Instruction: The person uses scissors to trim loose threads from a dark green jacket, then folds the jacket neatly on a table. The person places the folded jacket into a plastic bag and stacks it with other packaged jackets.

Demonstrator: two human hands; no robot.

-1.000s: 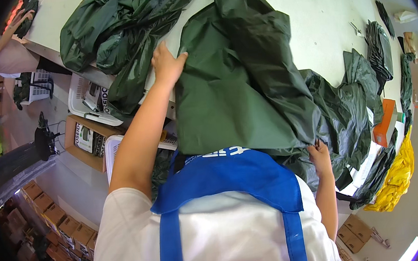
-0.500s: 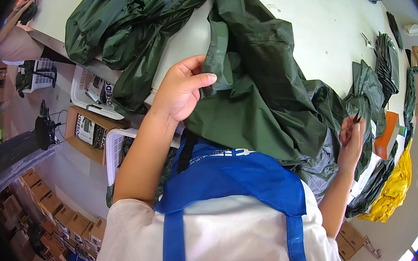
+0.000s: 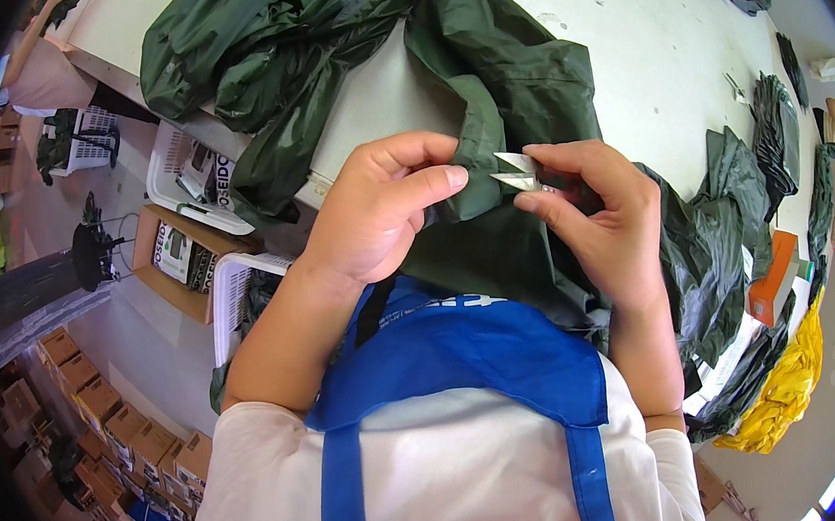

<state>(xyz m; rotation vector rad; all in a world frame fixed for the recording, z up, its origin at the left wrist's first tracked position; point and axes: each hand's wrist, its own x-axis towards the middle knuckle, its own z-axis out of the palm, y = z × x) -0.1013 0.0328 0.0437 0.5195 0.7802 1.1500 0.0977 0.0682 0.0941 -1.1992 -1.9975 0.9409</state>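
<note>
A dark green coated-fabric garment (image 3: 521,80) lies bunched on the white table and drapes down in front of me. My left hand (image 3: 377,204) pinches one edge of it between thumb and fingers and holds that edge raised. Facing it, my right hand (image 3: 603,207) grips small metal thread snips (image 3: 517,173) between thumb and fingers. The two pointed blades are apart, with their tips beside the held edge. Whether any thread lies between the blades is too small to tell.
More green fabric (image 3: 217,59) is heaped at the left of the white table (image 3: 638,48). To the right lie folded dark pieces (image 3: 775,131), an orange box (image 3: 773,276) and yellow fabric (image 3: 786,386). White crates and an open carton (image 3: 171,259) stand at the left. A co-worker's arm shows far left.
My right hand has come in from the right with the snips, up to the held edge. My left hand has shifted slightly right and down, still pinching the fabric.
</note>
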